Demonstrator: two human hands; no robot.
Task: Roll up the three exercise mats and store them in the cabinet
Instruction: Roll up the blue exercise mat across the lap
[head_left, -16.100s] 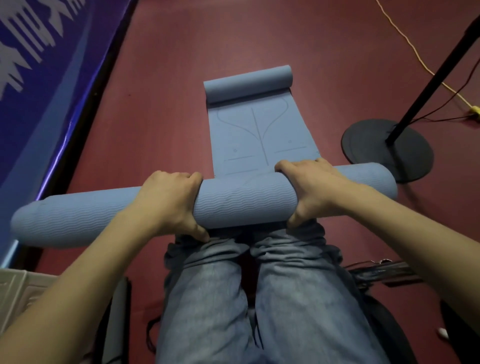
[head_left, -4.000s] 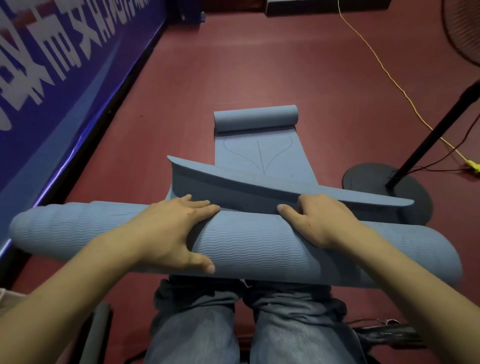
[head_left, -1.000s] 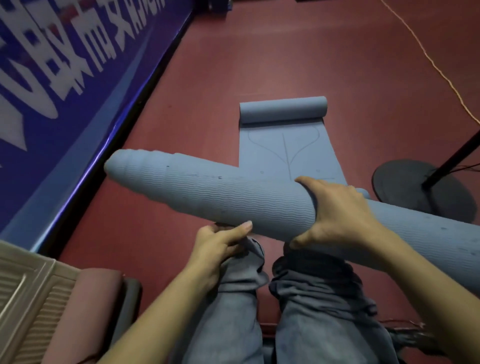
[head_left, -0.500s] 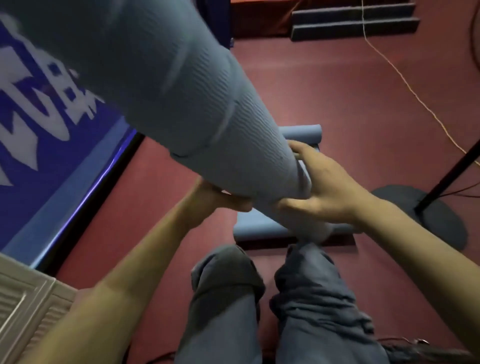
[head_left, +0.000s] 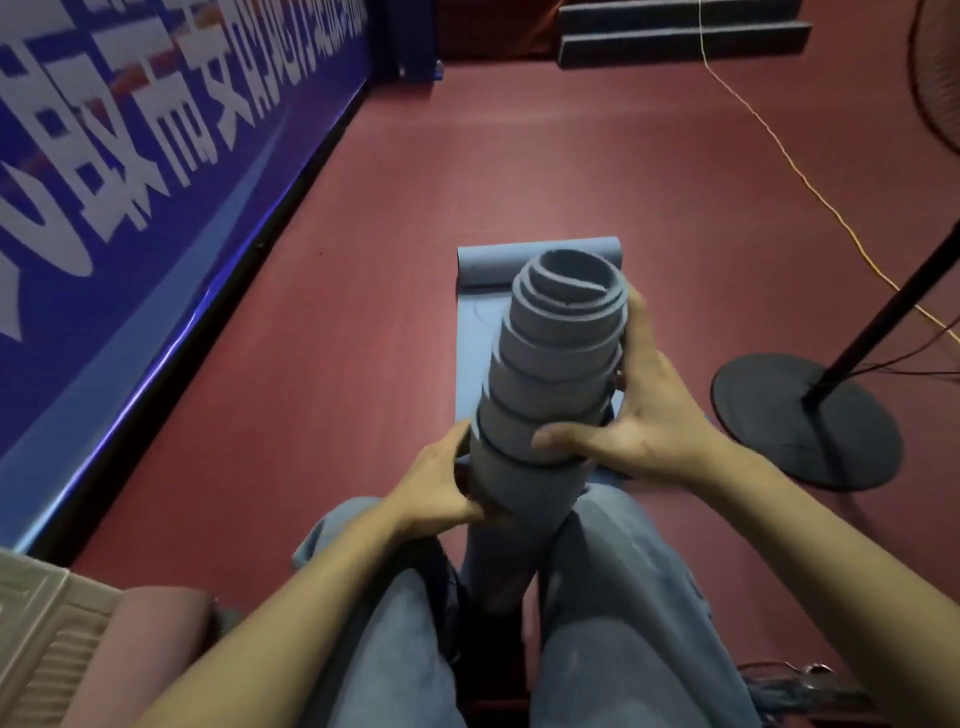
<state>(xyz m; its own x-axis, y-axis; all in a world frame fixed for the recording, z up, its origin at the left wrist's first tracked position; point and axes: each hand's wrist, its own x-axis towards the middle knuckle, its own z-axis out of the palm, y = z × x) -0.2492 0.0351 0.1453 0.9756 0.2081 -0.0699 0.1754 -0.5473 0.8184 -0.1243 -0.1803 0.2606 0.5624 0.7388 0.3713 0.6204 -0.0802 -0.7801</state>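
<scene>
A rolled blue mat (head_left: 550, 384) stands upright between my knees, its top end telescoped out in stepped layers. My left hand (head_left: 441, 488) grips the roll low on its left side. Higher up, my right hand (head_left: 639, 410) wraps round the right side, thumb across the front. Behind it a second blue mat (head_left: 470, 338) lies flat on the red floor, with its far end curled into a small roll (head_left: 488, 257). A pinkish rolled mat (head_left: 140, 654) shows at the bottom left. The upright roll's lower end is hidden behind my legs.
A blue banner wall (head_left: 156, 182) runs along the left. A fan stand with a round black base (head_left: 805, 421) sits to the right, with a yellow cable (head_left: 779, 150) trailing across the floor. A beige cabinet edge (head_left: 36, 639) is at the lower left. Dark steps (head_left: 675, 31) lie far ahead.
The rolled blue mat has swung from lying across my lap to standing upright between my knees. Both hands have shifted to clasp it near its telescoped top end.
</scene>
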